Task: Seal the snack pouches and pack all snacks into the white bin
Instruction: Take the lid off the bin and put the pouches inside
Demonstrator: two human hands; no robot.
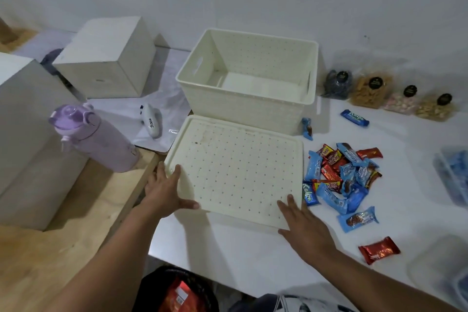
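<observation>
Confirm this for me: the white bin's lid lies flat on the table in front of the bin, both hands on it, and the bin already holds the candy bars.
Not quite. The head view shows the white bin empty; the candy bars lie piled on the table right of the lid. Left hand and right hand do rest on it.

Both hands rest on the perforated lid (235, 172), the left hand (166, 191) at its left edge and the right hand (302, 225) at its near-right corner, before the white bin (249, 109), candy bars (342, 177) heaped just right on the table (240, 256).
</observation>
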